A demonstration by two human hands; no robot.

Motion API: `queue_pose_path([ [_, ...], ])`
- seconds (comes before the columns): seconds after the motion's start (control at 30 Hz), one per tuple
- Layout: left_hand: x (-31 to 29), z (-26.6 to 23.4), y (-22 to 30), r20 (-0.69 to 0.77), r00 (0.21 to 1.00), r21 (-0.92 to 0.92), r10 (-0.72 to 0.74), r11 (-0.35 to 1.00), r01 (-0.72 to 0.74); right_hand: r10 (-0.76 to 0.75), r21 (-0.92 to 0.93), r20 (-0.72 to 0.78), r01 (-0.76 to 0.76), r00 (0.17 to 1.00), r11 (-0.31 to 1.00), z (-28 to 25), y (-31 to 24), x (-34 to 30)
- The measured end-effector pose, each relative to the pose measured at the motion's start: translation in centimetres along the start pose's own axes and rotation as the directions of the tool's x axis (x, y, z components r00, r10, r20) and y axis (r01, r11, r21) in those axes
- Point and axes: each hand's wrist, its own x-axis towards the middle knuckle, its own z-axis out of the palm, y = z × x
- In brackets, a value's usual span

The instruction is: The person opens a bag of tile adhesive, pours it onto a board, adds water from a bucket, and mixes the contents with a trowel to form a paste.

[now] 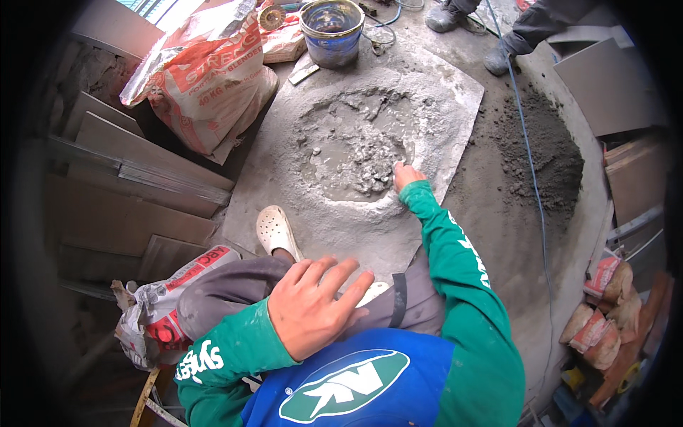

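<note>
While the left hand (313,306) rests spread on a knee (235,288), the right hand's (407,175) fingers dip into wet mortar (348,153).

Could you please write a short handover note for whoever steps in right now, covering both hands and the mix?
Left hand: open, flat on the bent knee, holding nothing.
Right hand: reaching into the wet grey cement mix, fingers at the lumpy middle; grip cannot be told.
The mix sits in a crater-shaped ring on a flat grey board. A blue bucket stands behind it, an opened white and orange cement sack to its left, and a dark sand pile to its right.
Done: ring formed, water in.
Left: lumps remain; the dry rim is unblended.
</note>
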Motion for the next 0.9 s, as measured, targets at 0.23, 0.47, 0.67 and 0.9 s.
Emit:
queue_pose_path([
  [0.23,-0.2,-0.4,-0.5,-0.014,1.0,-0.021,-0.02,1.0,0.019,0.156,0.236,-0.103,-0.129,0.982,0.963,1.1,1.5,-5.5],
  [0.47,0.6,-0.2,0.4,-0.024,0.999,-0.052,0.026,0.998,-0.028,0.047,0.473,-0.104,0.008,0.993,0.881,3.0,-2.4,-3.8],
  [0.67,1.1,-0.5,0.4,-0.019,1.0,-0.049,-0.003,0.999,0.002,-0.023,0.305,-0.055,0.039,0.998,0.951,3.3,-2.4,-9.3],
  [0.9,0.7,0.2,0.6,-0.015,1.0,-0.009,0.01,1.0,-0.01,-0.218,-0.093,0.006,0.218,0.976,0.972,0.4,-2.0,2.8],
])
